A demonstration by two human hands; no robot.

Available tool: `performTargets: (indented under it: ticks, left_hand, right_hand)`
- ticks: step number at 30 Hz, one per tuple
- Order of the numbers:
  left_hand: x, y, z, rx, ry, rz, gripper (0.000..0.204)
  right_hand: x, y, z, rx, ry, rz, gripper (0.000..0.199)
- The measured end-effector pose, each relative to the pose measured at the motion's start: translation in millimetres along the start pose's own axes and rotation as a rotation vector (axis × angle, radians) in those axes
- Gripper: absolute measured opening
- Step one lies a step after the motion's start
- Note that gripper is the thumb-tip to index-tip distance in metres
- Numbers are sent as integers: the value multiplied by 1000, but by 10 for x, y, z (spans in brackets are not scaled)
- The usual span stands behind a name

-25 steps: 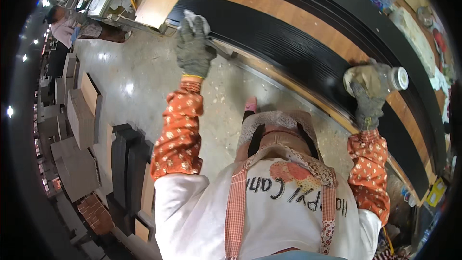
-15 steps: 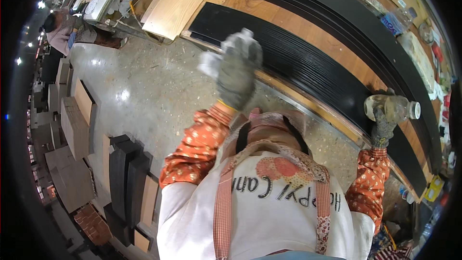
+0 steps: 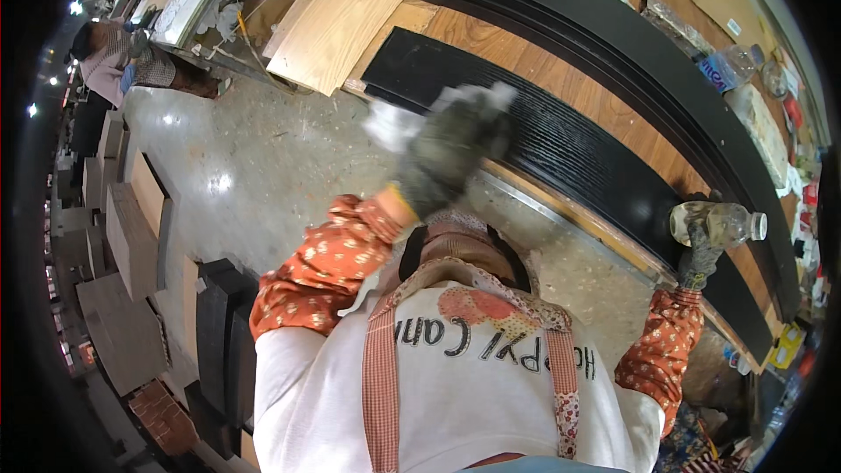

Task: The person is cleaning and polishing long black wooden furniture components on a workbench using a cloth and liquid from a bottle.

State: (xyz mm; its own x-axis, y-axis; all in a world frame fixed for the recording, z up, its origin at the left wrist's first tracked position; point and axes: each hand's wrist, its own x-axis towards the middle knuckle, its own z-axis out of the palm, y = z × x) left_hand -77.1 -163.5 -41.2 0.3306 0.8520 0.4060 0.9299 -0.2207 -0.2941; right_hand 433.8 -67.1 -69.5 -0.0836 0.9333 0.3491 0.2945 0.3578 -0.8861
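A long black board (image 3: 561, 136) with a grooved grain lies along the near side of the wooden bench. My left hand (image 3: 451, 153), in a dark grey glove, is closed round a crumpled white cloth (image 3: 392, 125) over the board's near edge, toward its left end. The hand and cloth are smeared by motion, so I cannot tell whether the cloth touches the board. Near the board's right end, my gloved right hand (image 3: 699, 258) grips a clear plastic bottle (image 3: 718, 223), tilted on its side with its white cap to the right. Liquid shows inside it.
Several black boards (image 3: 604, 39) are stacked behind on the wooden bench top (image 3: 486, 31). Pale wood planks (image 3: 346, 22) stick out at its left. A labelled water bottle (image 3: 731, 67) lies at the far right. Dark boards (image 3: 223, 333) stand on the concrete floor; a person (image 3: 131, 57) works far left.
My left hand has swung right and a little downward with the cloth, nearer the board. My right hand still holds the bottle at about the same place. The whole view has shifted slightly.
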Motion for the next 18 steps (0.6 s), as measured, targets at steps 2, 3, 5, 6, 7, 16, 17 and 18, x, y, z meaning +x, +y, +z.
performTargets:
  ticks: [2,3,5,6,7,16,17,18]
  left_hand:
    - [239,305,-92,-415,209,62,32]
    - [343,375,-143,-460,184,46,35]
    - [521,405,-224,-541,44,75,41]
    - [568,343,-253,-630,111,66,42]
    - [612,249,-265,-447,-101,39,43]
    - [251,-1243,362,-23,4,-543,50]
    - [263,-1194,379,-56,-34,-587,51]
    - [309,-1074,370,-90,-76,-635,53]
  right_hand:
    - [-9,54,-56,-175,5,8,69]
    - [-21,70,-85,-259,17,-1,69]
    - [-34,100,-105,-250,21,-25,67]
    - [-45,107,-103,-130,7,-37,67]
    - [-61,107,-101,-26,2,2,67]
    - [-120,-8,35,-214,60,-49,73]
    - [-107,-20,42,-261,35,-65,73]
    - [-105,-28,57,-212,65,6,70]
